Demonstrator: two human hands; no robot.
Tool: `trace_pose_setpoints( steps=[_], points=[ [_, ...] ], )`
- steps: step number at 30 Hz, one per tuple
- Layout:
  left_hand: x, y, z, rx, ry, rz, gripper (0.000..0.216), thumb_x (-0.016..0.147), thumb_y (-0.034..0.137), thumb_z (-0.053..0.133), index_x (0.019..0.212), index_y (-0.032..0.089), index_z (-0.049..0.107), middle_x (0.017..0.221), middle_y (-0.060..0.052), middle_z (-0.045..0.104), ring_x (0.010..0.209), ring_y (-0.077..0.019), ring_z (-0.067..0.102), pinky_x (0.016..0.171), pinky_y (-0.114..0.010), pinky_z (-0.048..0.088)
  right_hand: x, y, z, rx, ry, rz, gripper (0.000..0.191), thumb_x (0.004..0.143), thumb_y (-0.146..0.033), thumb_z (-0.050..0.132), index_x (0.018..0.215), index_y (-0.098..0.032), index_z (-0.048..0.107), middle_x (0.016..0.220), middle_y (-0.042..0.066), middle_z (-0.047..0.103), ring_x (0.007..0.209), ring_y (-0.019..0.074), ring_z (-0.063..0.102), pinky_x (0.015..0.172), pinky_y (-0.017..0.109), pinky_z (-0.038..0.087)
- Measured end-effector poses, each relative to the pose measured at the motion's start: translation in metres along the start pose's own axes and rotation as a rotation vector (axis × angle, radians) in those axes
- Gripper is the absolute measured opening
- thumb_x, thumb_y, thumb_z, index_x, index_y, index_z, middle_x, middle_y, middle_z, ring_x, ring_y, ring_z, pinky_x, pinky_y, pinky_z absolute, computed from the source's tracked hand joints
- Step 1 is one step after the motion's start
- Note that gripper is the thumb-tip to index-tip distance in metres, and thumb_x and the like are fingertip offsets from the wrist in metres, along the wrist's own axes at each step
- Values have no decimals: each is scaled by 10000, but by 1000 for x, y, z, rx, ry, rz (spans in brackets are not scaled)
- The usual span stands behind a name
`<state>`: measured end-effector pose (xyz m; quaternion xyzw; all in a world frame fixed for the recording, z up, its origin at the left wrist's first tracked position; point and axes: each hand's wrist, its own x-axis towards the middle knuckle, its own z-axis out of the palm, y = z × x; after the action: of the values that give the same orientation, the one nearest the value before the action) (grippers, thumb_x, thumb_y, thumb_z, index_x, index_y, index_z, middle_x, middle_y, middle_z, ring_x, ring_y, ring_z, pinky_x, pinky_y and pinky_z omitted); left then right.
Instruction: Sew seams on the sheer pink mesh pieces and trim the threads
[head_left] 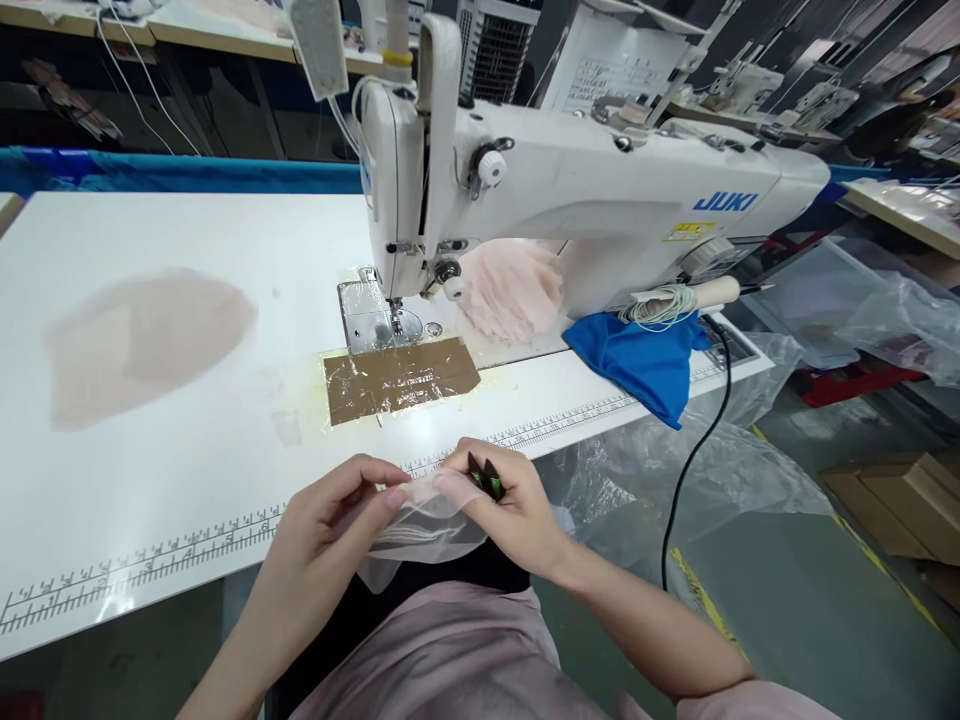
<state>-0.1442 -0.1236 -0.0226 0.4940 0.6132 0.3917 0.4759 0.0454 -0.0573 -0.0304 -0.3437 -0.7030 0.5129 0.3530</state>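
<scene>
My left hand [330,520] pinches one edge of a small sheer pale fabric piece [427,530] at the table's front edge. My right hand [510,510] grips the other edge of the same piece and also holds a small dark tool with green handles [486,476], likely thread snips. The fabric sags between both hands over my lap. A white sewing machine [585,190] stands just beyond, its needle plate [371,318] behind a brown taped patch [397,378].
A pile of sheer pale fabric [142,340] lies on the white table [187,480] at the left. Pink fabric [510,290] sits under the machine arm. A blue cloth [645,360] and thread-wound handle [675,300] lie right. A black cable [697,450] hangs off the table edge.
</scene>
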Motion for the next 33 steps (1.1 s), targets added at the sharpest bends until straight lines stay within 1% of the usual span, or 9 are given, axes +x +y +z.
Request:
trace_pose_setpoints(
  steps=[4, 7, 12, 14, 18, 20, 24, 28, 33],
  points=[
    [-1, -4, 2, 56, 25, 9, 255, 873, 488, 600, 836, 242, 656, 806, 1, 640, 736, -145, 574, 610, -228, 432, 2, 2, 2, 84, 4, 48, 135, 871, -276, 630, 784, -173, 637, 644, -44, 485, 551, 77, 395, 538, 234, 315],
    [-2, -5, 4, 55, 29, 127, 184, 896, 410, 591, 826, 252, 653, 929, -5, 653, 857, -155, 606, 710, -237, 465, 3, 3, 2, 77, 15, 57, 87, 840, -262, 671, 813, -180, 668, 650, -41, 503, 554, 80, 395, 543, 241, 311],
    [-6, -5, 3, 170, 415, 252, 128, 897, 322, 604, 788, 253, 599, 914, 22, 633, 884, -125, 588, 732, -212, 442, 1, 5, -4, 157, 132, 59, 200, 864, -306, 656, 715, -180, 615, 640, -37, 486, 581, 91, 405, 575, 252, 322],
    [-7, -3, 4, 192, 482, 248, 139, 891, 337, 607, 786, 248, 593, 924, 21, 645, 871, -125, 586, 715, -215, 439, 1, 5, -6, 192, 128, 64, 209, 871, -318, 647, 719, -178, 615, 642, -37, 477, 581, 90, 399, 574, 251, 320],
    [-9, 5, 9, 32, 304, 23, 211, 894, 438, 578, 854, 231, 599, 867, 16, 679, 529, -76, 488, 504, -225, 395, 3, 1, -5, 168, 30, 128, 166, 805, -328, 713, 782, -173, 659, 635, -42, 460, 570, 84, 386, 550, 242, 305],
    [-9, 9, 10, -80, 220, -72, 224, 902, 445, 562, 894, 222, 584, 754, 31, 660, 443, -61, 432, 488, -226, 397, 4, 0, -4, 157, 41, 139, 172, 767, -329, 746, 802, -173, 681, 613, -53, 424, 561, 82, 369, 541, 238, 295],
    [-8, 6, 7, -123, 109, -41, 228, 869, 436, 615, 942, 221, 590, 729, 14, 644, 640, -127, 614, 653, -248, 508, 6, 0, -4, 204, 72, 197, 278, 774, -368, 741, 646, -167, 597, 594, -40, 461, 551, 83, 374, 538, 245, 303],
    [-2, 3, 3, -53, -14, -45, 358, 857, 463, 617, 1130, 232, 615, 738, -1, 643, 697, -166, 643, 669, -273, 525, 6, 0, -3, 263, 38, 195, 307, 799, -404, 721, 653, -163, 598, 592, -38, 483, 536, 77, 379, 528, 238, 305],
    [0, 5, 1, 50, -15, 2, 277, 858, 478, 599, 788, 232, 703, 666, -1, 613, 606, -136, 549, 571, -243, 441, 5, 0, -5, 261, 26, 77, 274, 876, -359, 648, 687, -161, 664, 597, -34, 486, 519, 70, 364, 518, 240, 284]
  ],
)
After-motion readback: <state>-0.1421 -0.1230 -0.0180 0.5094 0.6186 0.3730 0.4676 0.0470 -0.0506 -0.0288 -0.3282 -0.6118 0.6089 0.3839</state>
